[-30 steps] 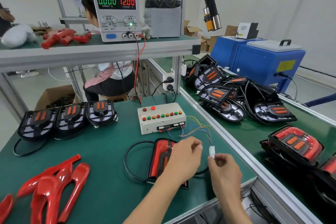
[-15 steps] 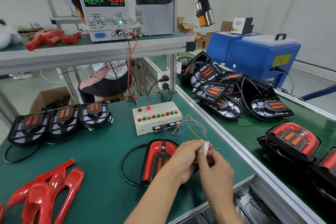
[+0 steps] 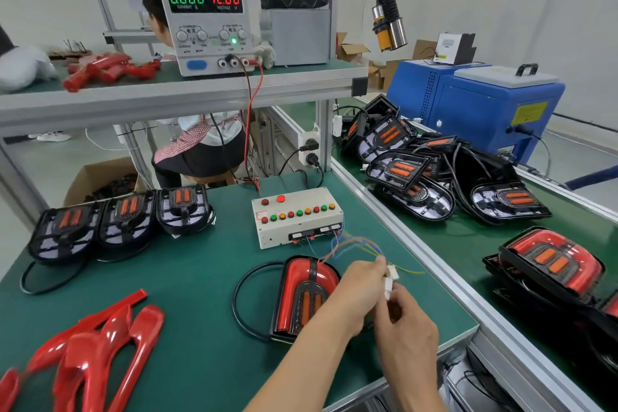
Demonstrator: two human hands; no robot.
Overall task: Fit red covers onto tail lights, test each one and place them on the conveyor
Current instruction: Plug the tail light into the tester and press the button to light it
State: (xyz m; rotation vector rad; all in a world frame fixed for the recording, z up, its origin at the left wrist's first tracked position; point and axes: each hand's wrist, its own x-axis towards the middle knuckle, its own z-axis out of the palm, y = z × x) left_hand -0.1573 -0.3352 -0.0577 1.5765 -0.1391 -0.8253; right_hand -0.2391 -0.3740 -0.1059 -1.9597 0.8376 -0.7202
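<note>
- Left hand (image 3: 359, 291) fingers (image 3: 379, 262) pinch the upper white connector (image 3: 393, 273) fed by the coloured test-box wires (image 3: 354, 244).
- Right hand (image 3: 406, 328) fingers (image 3: 394, 303) pinch the lower white plug (image 3: 388, 288); the two housings look touching, end to end. Whether they are fully seated cannot be told.
- Doing it well, as I judge it: keep both housings in line, push straight, no twist, and hold the shells, not the thin wires.
- Covered tail light (image 3: 306, 298) lies flat on the worktop (image 3: 200, 278), just in front of the test box (image 3: 297, 217), partly under the left wrist; its black cable (image 3: 239, 304) loops to its left.
- Power supply (image 3: 209, 20), behind the test box on the shelf, reads 0.000 and 12.00, so no current is drawn.
- Spare red covers (image 3: 100, 344) lie well to the left of the test box, toward the near edge.
- Against a second ago: the hands were apart then, plug in the right hand clear of the left; now closed together, connectors meeting. The light has not shifted.
</note>
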